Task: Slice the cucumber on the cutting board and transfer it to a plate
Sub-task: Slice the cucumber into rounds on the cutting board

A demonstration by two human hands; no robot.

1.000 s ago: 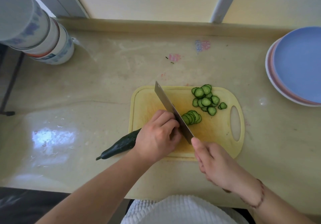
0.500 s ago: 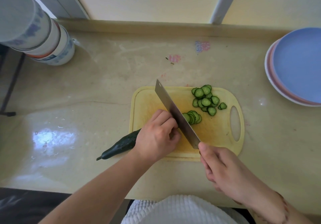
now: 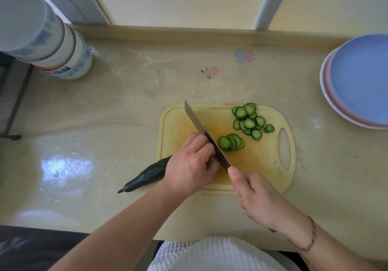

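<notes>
A dark green cucumber (image 3: 147,175) lies across the left edge of the yellow cutting board (image 3: 260,161), its tip out over the counter. My left hand (image 3: 191,163) presses down on it, knuckles against the knife blade (image 3: 204,132). My right hand (image 3: 258,199) grips the knife handle, which it hides. A fan of fresh slices (image 3: 231,142) leans just right of the blade. A looser pile of slices (image 3: 249,121) sits at the board's far right. The blue plate (image 3: 365,77) tops a stack at the right edge.
A leaning stack of blue-patterned white bowls (image 3: 42,37) stands at the back left. A raised ledge (image 3: 189,35) with a window frame runs along the counter's back. The counter's front edge is close to my body. Pink and blue marks (image 3: 244,56) stain the counter behind the board.
My right hand and the knife rocked slightly, drawing back towards me and then forward again along the cut. My left hand and the cucumber kept their place.
</notes>
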